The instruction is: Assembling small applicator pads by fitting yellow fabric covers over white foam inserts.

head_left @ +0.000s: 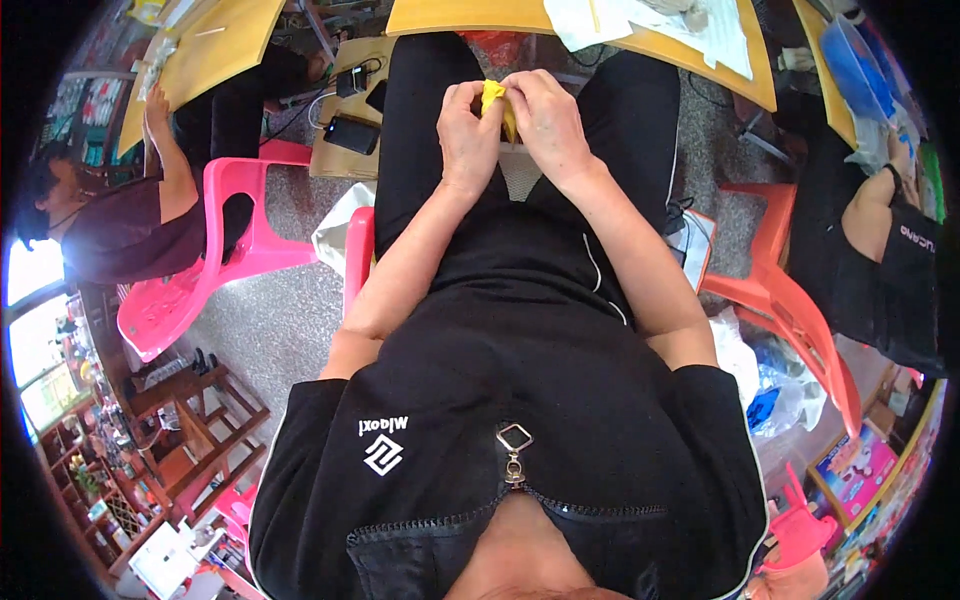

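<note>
Just past my lap, close to the near edge of the table, both hands meet around a small crumpled yellow piece (492,93). It looks soft, like cloth or thin sheet; its exact kind is too small to make out. My left hand (466,142) pinches it between thumb and fingers. From the other side my right hand (546,122) has its fingertips closed at its edge. More of the yellow shows below, between the two hands, and the rest is hidden behind the fingers.
Ahead is a wooden table (460,17) with white sheet material (690,35) on its right part. A black phone (350,135) lies on a cardboard-coloured surface at left. Seated people flank me, with a pink chair (215,235) and an orange-red chair (785,290).
</note>
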`<action>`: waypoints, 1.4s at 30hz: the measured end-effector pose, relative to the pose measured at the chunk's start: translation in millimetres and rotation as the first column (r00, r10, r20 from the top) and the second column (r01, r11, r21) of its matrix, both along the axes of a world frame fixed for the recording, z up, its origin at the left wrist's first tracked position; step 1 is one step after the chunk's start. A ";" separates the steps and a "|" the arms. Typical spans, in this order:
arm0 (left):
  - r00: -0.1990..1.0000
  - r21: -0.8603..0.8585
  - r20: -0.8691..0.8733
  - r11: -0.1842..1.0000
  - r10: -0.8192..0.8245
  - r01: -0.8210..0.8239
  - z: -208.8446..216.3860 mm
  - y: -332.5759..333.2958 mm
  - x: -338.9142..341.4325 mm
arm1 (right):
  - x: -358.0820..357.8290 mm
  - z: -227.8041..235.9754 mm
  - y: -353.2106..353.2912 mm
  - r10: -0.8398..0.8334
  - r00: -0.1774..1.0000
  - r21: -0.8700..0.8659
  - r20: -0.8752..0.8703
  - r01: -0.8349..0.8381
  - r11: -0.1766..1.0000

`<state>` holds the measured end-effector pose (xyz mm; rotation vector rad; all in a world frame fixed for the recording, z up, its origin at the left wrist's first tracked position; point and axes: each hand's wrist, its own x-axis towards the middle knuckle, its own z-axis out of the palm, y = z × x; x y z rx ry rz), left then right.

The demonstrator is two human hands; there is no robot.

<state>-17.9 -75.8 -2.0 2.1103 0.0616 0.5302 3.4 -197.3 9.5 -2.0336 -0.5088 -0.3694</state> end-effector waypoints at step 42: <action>0.983 0.048 0.078 0.985 -0.168 0.165 4.5 23.1 17.5 | 18.3 3.6 -16.3 0.408 0.651 0.629 -0.640 0.139 0.765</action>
